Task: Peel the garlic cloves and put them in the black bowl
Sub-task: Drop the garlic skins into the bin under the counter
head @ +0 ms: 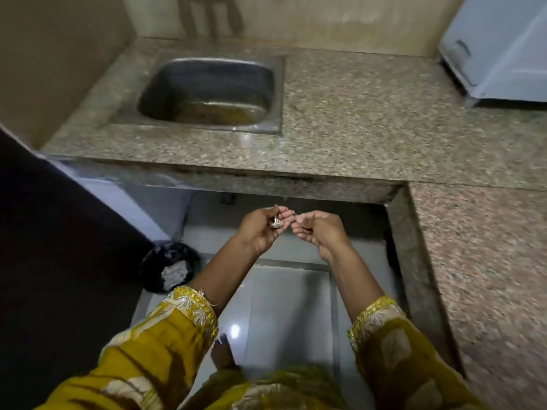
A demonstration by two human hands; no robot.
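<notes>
Head view: left hand (260,229) curls round the garlic (276,224) at centre. Right hand (321,232), just beside at 3 o'clock, seems to pinch a bit of skin (295,215), likely off the table (355,113) so peel drops to the floor (284,291). Black container (169,267) at 8 o'clock holds whitish scraps; bowl or bin, can't tell.
</notes>
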